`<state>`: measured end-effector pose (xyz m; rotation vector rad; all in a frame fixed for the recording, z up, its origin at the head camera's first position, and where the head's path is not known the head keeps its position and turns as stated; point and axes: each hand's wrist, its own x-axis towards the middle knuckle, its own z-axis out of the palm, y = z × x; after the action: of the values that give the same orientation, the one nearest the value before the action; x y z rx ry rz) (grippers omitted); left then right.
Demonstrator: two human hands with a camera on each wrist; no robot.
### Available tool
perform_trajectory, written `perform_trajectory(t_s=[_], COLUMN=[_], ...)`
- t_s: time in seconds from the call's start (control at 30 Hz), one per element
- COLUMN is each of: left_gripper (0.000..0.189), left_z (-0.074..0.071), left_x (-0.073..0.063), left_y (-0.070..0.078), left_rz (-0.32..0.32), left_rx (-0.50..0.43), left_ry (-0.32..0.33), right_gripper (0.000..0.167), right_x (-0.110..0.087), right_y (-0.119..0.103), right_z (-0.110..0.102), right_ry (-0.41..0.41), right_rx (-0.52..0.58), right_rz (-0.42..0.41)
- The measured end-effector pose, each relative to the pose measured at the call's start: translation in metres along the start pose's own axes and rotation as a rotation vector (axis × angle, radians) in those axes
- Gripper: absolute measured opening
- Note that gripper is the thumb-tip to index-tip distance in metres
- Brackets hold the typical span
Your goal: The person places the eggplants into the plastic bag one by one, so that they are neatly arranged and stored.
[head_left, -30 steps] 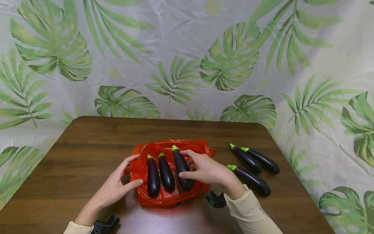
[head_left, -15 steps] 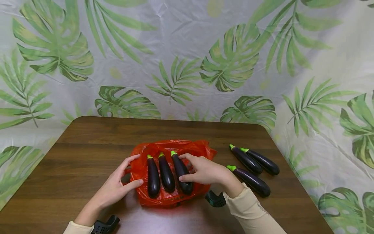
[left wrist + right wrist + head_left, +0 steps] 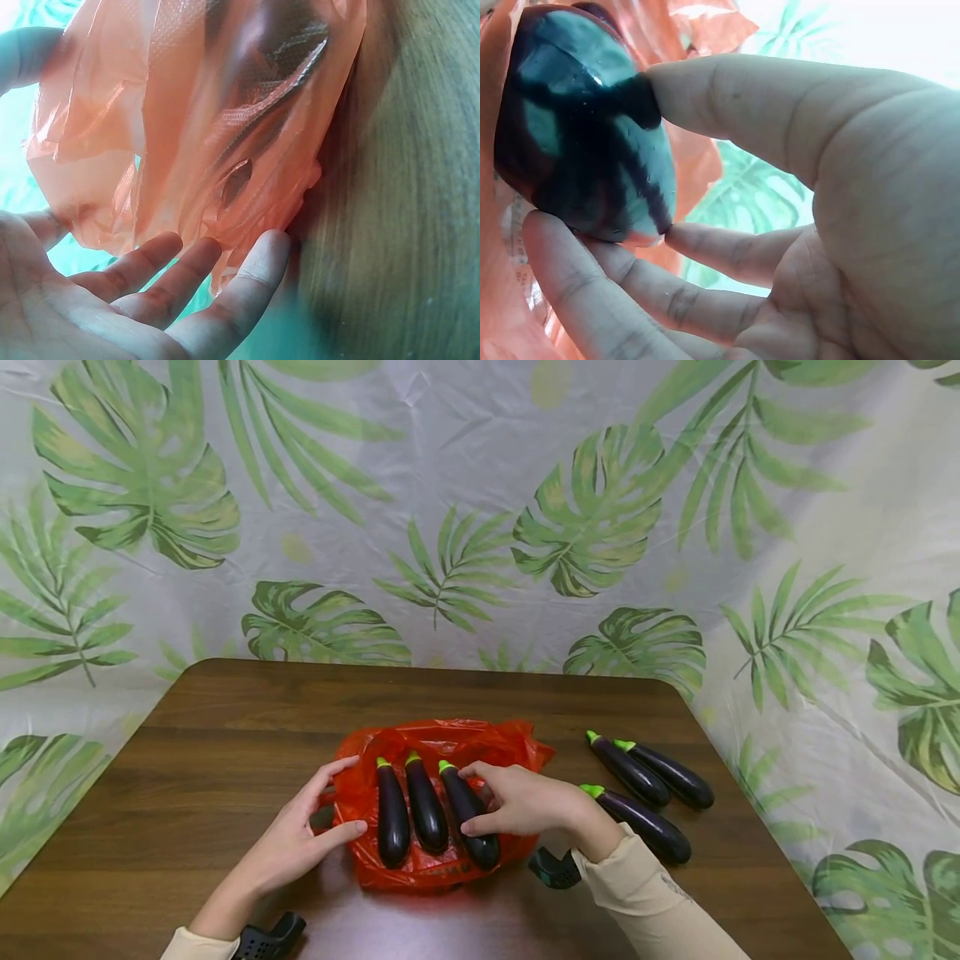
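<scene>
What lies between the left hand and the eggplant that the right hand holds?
Part of the red bag, with the left eggplant and the middle eggplant side by side on it; the head view shows this.

Table [image 3: 247,710]: dark brown, wood-grained, far corners rounded; pale glare across near part. Backdrop sheet [image 3: 465,452]: whitish, creased, rising beyond and beside table, printed with green split leaves [image 3: 322,622], feathery fronds [image 3: 441,583] and faint yellowish spots [image 3: 296,547].
</scene>
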<state>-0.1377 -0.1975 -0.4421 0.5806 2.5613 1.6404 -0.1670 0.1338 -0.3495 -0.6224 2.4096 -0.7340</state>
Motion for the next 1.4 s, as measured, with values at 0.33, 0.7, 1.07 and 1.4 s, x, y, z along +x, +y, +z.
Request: perform_trajectory(t_s=[0.33, 0.7, 1.07, 1.4], left_gripper=[0.074, 0.074, 0.075, 0.075], left_z=[0.001, 0.002, 0.002, 0.003], left_x=[0.0, 0.0, 0.0, 0.001], left_y=[0.0, -0.001, 0.0, -0.001], left_rz=[-0.006, -0.007, -0.013, -0.004], left_rx=[-0.009, 0.001, -0.009, -0.015], left_ry=[-0.01, -0.008, -0.017, -0.015], right_gripper=[0.073, 0.072, 0.073, 0.076], right_x=[0.015, 0.03, 0.038, 0.052], right_y=[-0.001, -0.007, -0.003, 0.0], right_z=[0.002, -0.006, -0.003, 0.0], right_ry=[0.012, 0.029, 0.03, 0.028], right_rx=[-0.086, -0.146, -0.119, -0.166], right_rz=[0.023, 0.042, 0.086, 0.112])
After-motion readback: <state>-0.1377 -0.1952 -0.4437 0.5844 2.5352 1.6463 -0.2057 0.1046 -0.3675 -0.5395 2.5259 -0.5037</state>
